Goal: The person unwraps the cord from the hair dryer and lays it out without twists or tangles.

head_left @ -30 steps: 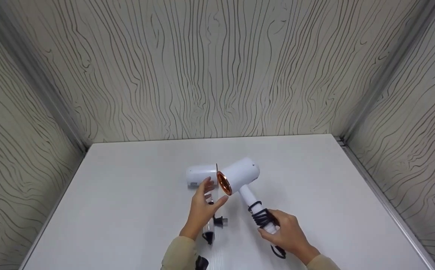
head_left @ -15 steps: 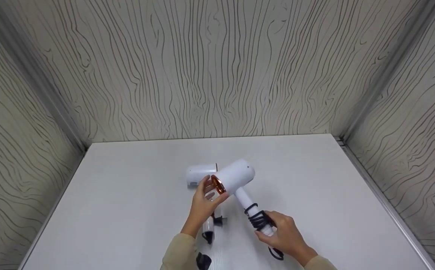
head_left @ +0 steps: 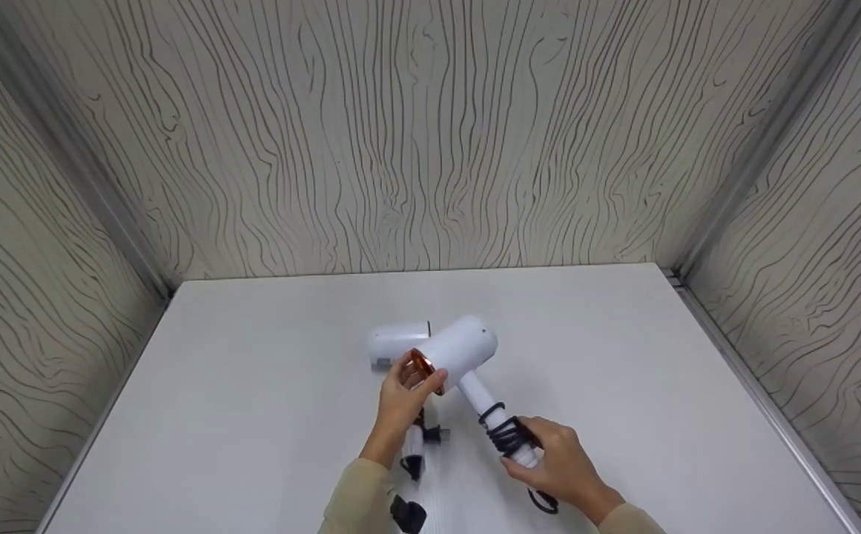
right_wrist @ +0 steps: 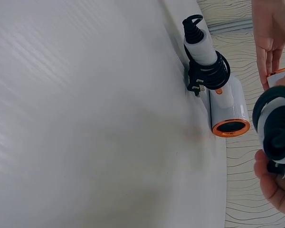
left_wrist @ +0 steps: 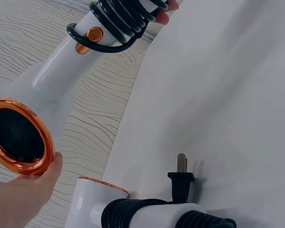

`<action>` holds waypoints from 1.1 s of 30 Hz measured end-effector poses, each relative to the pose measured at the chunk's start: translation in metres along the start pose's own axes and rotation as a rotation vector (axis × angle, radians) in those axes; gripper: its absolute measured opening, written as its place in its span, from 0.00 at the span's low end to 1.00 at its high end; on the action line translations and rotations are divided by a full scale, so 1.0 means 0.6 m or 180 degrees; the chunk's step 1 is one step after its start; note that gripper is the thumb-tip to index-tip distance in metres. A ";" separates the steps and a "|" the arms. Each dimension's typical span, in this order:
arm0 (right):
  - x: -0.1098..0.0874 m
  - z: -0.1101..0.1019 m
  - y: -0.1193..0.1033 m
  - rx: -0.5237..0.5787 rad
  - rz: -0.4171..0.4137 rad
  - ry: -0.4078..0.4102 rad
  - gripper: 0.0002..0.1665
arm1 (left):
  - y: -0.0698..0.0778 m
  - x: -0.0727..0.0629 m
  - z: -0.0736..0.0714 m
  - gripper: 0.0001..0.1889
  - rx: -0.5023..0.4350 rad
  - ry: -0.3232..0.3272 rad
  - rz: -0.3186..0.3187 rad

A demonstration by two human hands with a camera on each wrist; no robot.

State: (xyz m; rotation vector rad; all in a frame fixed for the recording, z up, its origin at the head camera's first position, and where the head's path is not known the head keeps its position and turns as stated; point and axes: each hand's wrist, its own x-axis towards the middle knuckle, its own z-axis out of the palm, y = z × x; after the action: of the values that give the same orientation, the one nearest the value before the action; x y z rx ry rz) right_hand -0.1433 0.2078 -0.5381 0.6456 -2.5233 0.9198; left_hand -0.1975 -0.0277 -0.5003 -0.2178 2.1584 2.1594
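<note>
Since the earlier frame I see the held hair dryer (head_left: 463,348) has swung down-left toward centre frame. On the white table (head_left: 252,415) a second dryer (head_left: 398,344) lies behind it. My right hand (head_left: 560,463) grips the cord-wrapped handle; my left hand (head_left: 404,397) pinches the copper nozzle rim.

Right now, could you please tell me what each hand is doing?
Left hand: pinches the copper nozzle rim of the raised hair dryer.
Right hand: grips its cord-wrapped handle.
</note>
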 end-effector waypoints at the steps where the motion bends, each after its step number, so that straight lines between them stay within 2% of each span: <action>1: 0.000 0.000 0.000 0.0004 -0.0010 0.0004 0.25 | 0.000 0.000 0.000 0.45 -0.0016 0.0005 -0.0020; 10: 0.002 -0.001 0.006 0.0094 0.0089 -0.0116 0.25 | -0.002 0.003 0.000 0.44 -0.0106 0.0053 -0.0124; 17: 0.005 -0.014 0.004 0.0219 0.0448 -0.0509 0.30 | -0.013 0.003 -0.003 0.42 -0.0037 0.0170 -0.0174; 21: 0.009 -0.020 0.004 0.0448 0.0607 -0.0724 0.32 | -0.016 0.004 -0.005 0.40 0.0015 0.0222 -0.0213; 28: 0.015 -0.032 0.007 0.0815 0.0756 -0.0988 0.34 | -0.017 0.001 -0.007 0.44 -0.0065 0.0197 -0.0268; 33: 0.023 -0.048 0.013 0.1213 0.0915 -0.1337 0.36 | -0.017 -0.002 -0.008 0.42 0.0014 0.0193 -0.0261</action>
State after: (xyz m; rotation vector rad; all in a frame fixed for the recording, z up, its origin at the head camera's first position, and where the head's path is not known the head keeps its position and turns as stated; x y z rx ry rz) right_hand -0.1535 0.2286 -0.5146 0.6500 -2.8867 1.5333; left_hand -0.1945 -0.0325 -0.5098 -0.3694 2.1451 2.1302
